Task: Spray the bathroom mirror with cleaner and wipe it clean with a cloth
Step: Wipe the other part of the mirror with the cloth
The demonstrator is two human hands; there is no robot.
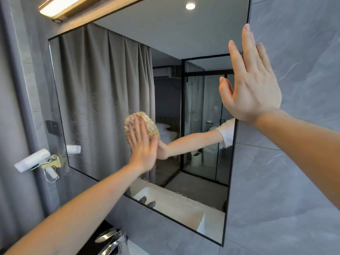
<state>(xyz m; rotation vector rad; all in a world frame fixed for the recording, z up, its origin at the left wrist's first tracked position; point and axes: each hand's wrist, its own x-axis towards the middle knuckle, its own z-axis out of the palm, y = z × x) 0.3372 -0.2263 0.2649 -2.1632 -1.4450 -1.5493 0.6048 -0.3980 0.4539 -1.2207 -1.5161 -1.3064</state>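
Pressing a crumpled tan cloth [142, 124] flat on the mirror [103, 100], the left hand [142, 144] is out at the end of a long reach. Its grip is open, with the fingers spread over the cloth, so it pushes the cloth on the glass and does not pinch it. The cloth peeks out above and beside the fingertips, near the middle of the mirror.

The right hand [252, 85] is open too and holds nothing. It rests flat at the right edge of the mirror, partly on the grey wall [294, 162], as if to steady the person.

Wet dots and streaks show on the glass to the left of the cloth and along the bottom edge [184, 196]. So the next wipes should likely go left and down from the cloth. The mirror is wider than it is tall, so long side-to-side strokes fit best. The left hand is the near one for that work.

A white hair dryer [35, 160] hangs on the wall left of the mirror. A shiny tap [112, 240] sits below. No spray bottle is in view.
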